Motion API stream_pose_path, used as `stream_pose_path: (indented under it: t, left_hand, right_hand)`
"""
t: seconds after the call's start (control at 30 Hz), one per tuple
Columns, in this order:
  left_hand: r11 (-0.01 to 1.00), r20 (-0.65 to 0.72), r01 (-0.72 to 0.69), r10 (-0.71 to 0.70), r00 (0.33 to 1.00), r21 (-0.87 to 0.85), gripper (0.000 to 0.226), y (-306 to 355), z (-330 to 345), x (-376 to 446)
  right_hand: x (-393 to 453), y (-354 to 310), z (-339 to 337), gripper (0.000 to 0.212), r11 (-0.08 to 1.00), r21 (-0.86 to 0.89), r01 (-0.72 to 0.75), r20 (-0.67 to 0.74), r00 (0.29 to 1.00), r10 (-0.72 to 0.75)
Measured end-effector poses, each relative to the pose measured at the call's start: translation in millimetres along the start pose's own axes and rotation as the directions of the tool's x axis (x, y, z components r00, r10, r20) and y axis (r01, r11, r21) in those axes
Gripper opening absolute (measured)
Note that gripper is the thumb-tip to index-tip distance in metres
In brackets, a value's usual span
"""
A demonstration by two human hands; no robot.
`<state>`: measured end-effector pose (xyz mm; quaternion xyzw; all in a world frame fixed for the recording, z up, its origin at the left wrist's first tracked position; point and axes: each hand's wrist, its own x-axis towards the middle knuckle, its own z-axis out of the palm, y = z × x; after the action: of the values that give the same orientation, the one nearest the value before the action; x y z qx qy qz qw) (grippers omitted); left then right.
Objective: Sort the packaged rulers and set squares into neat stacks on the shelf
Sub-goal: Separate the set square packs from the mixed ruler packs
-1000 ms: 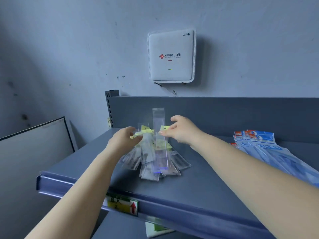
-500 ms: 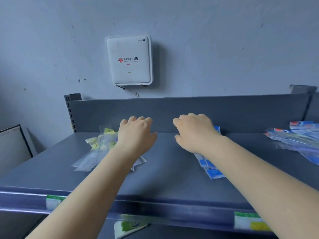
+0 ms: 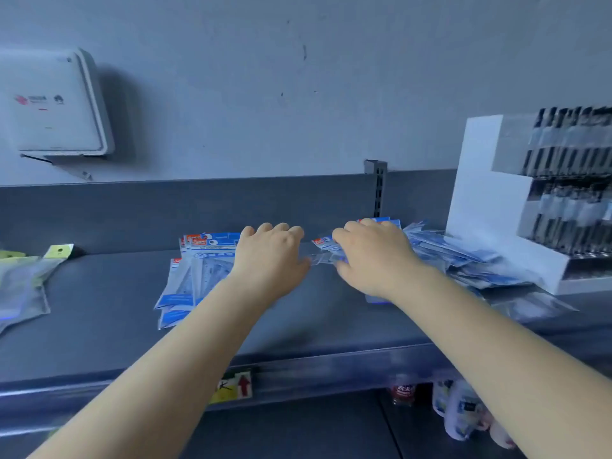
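A stack of blue set square packages (image 3: 195,276) lies on the grey shelf (image 3: 99,326) at the middle. A loose pile of blue and clear packages (image 3: 463,260) is heaped to the right. My right hand (image 3: 374,256) reaches onto that pile and pinches the near end of a clear package (image 3: 323,251) between thumb and fingers. My left hand (image 3: 271,256) hovers beside it with loosely curled fingers, partly covering the blue stack, and its thumb tip just meets the clear package's left edge. Clear ruler packs with yellow tags (image 3: 23,279) lie at the far left.
A white tiered display stand (image 3: 496,210) with dark items stands at the right end, against the pile. A white router box (image 3: 53,104) hangs on the wall. The shelf's back panel (image 3: 165,213) rises behind the stacks. Bottles (image 3: 463,412) stand on the lower shelf.
The view and both hands have shifted right, from the yellow-tagged ruler packs past the blue stack to the loose pile. My right hand now pinches a clear package there.
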<state>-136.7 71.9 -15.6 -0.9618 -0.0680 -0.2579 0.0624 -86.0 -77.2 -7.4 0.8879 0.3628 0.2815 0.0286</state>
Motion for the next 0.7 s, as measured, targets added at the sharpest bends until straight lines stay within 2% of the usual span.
stream_pose_path:
  t: [0.2,0.37,0.47,0.57,0.63,0.7]
  left_hand:
    - [0.996,0.028,-0.035,0.038,0.999,-0.085,0.043,68,14,17]
    - [0.992,0.163,-0.113,0.119,0.979,-0.05,0.047,88,24,39]
    - [0.994,0.263,-0.097,0.109,0.959,-0.057,0.047,89,31,53]
    - [0.991,0.412,-0.034,0.084,0.908,-0.128,0.046,85,42,59]
    - [0.985,0.417,-0.031,0.1,0.904,-0.168,0.04,84,47,59]
    - [0.98,0.348,-0.058,0.124,0.929,-0.192,0.032,80,49,60]
  right_hand:
    - [-39,82,14,0.031,0.987,0.105,-0.122,0.071,0.991,0.115]
    - [-49,125,26,0.032,0.953,0.206,-0.222,0.177,0.966,0.187]
    - [-45,138,31,0.035,0.929,0.273,-0.249,0.221,0.956,0.192]
    - [-37,140,35,0.039,0.917,0.314,-0.245,0.257,0.952,0.166]
    - [-31,138,38,0.042,0.909,0.341,-0.24,0.29,0.947,0.142]
    - [-24,134,42,0.044,0.911,0.345,-0.226,0.312,0.943,0.115]
